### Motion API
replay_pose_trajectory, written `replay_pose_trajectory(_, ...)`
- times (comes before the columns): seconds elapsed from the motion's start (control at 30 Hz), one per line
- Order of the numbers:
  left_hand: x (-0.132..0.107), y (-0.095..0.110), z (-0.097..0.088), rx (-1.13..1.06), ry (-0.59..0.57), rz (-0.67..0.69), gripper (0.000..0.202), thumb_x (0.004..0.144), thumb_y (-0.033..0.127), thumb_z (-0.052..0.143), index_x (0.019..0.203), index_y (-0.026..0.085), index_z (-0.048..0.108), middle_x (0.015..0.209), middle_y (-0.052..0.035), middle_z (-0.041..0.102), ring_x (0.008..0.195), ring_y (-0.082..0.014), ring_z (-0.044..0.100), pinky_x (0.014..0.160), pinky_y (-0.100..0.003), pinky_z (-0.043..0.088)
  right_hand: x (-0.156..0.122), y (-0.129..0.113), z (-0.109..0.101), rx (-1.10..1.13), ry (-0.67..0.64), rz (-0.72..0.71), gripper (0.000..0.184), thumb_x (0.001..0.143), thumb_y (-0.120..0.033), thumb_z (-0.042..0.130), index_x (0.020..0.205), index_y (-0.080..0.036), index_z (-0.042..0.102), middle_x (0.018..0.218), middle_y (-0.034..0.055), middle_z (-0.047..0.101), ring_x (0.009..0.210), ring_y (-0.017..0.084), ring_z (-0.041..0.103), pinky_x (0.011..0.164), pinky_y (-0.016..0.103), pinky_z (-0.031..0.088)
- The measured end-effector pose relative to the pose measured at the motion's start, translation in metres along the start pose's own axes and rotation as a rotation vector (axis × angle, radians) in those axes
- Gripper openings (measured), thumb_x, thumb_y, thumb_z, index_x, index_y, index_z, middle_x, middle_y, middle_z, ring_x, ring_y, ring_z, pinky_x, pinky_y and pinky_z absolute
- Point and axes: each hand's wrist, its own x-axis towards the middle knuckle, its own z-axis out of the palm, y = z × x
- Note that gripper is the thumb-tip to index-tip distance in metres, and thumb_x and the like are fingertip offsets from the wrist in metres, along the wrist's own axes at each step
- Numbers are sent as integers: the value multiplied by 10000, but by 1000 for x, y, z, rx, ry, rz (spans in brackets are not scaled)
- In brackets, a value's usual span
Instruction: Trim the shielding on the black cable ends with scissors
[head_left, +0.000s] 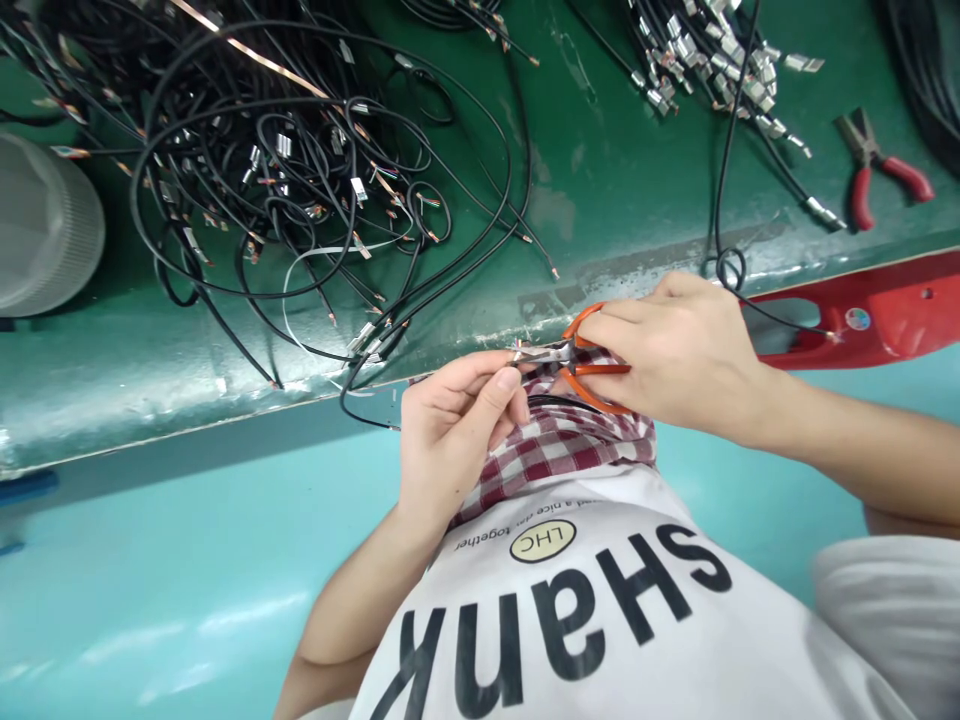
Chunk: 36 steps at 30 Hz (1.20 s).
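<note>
Two hands in my view, right hand (675, 350) curled closed around one orange-handled snips (592, 372), left hand (457, 430) pinching one black cable (559, 402), one red-handled pliers (874, 165) far right, green workbench (600, 180), teal floor (150, 600) near

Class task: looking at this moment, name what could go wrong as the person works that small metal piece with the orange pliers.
The orange-handled pliers in the right hand bite the metal terminal right beside the fingertips of the left hand, so a slip could pinch them. A loose black cable also crosses the edge of the green workbench and could snag.
</note>
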Motion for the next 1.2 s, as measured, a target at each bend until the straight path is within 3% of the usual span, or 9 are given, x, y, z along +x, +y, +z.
replay_pose_trajectory(0.43,-1,4,2,21,-22,-37,200,893,311,670,1005,151,719,612,-18,598,472,-31,453,400,-117,267,-3,3,-2,-82,-16,-85,303,977,-359,487,812,-168,655,765,33,729,596,170,566,685,345,260)
replay_pose_trajectory(0.73,-2,0,2,-11,-11,-35,188,881,296,687,1015,164,701,612,-16,611,469,-31,456,404,-111,274,0,6,-10,37,-162,-19,284,900,-414,564,735,-205,665,657,-4,684,522,151,466,655,323,291)
replay_pose_trajectory(1.03,-1,3,2,12,5,-40,217,872,320,696,990,139,713,613,-19,603,458,-25,430,392,-128,242,2,2,-10,8,-170,3,332,942,-392,503,737,-189,667,661,30,698,526,158,497,658,327,278)
replay_pose_trajectory(1.2,0,4,2,18,-7,-30,191,886,305,678,984,149,729,614,-21,594,463,-28,432,396,-127,249,1,0,-12,-71,-103,-26,287,953,-341,509,781,-174,666,727,40,725,551,171,539,660,336,268)
